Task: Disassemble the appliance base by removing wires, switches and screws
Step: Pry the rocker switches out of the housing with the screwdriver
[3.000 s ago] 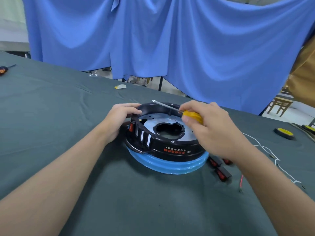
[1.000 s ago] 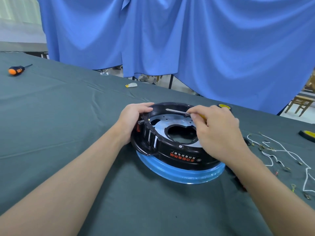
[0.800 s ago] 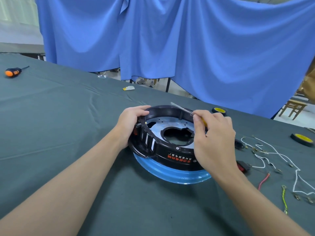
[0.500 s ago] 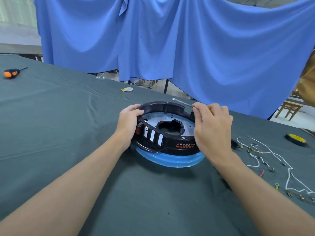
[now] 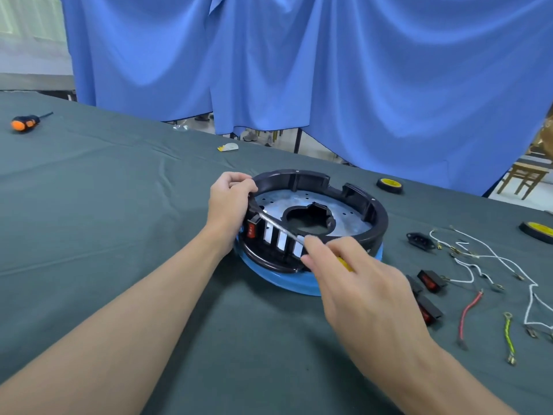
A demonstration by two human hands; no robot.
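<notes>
The appliance base (image 5: 377, 232) has a glossy black plastic ring around a dull, matt grey metal plate (image 5: 273, 202), over a smooth, shiny blue plastic rim (image 5: 287, 280). The screwdriver (image 5: 278, 227) has a bright metal shaft. The bench (image 5: 119, 205) wears matt, creased dark cloth, and the blue curtain (image 5: 359, 85) is soft draped cloth.

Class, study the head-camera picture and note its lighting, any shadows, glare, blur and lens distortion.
Head view: light is soft and even; the wide lens stretches both forearms toward the bottom corners; the right hand and its screwdriver are slightly motion-blurred; a faint shadow lies on the table before the appliance base; its metal plate shows mild glare.
</notes>
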